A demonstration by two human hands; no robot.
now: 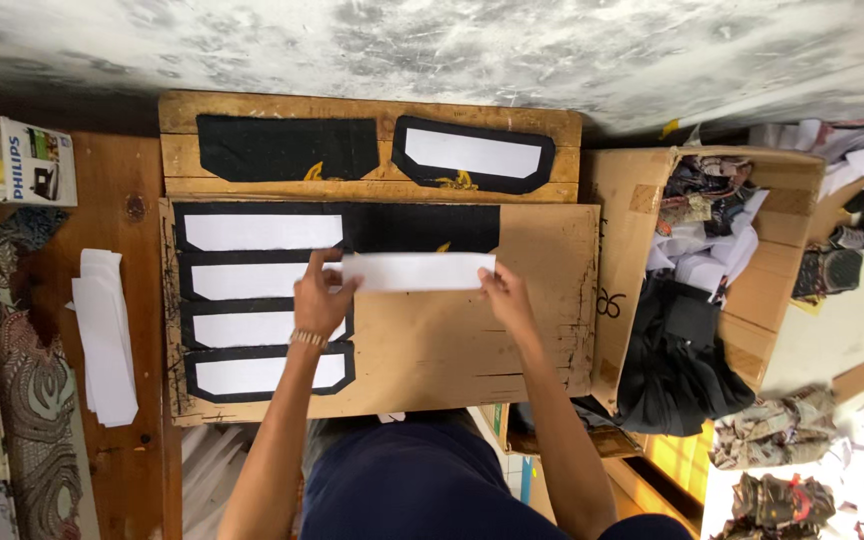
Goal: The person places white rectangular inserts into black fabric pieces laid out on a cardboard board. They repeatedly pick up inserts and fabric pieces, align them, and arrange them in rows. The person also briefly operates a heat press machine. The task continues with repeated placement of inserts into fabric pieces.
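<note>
Between my hands, the white strip (418, 271) runs left to right over the cardboard board (452, 340); left hand (320, 300) and right hand (504, 296) each pinch an end, just below the black piece (422, 228).

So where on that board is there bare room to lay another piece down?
The cardboard board is bare below the white strip held by both hands, right of the stacked black-and-white pieces. The board's left half is crowded, and so is the wooden plank beyond it.
</note>
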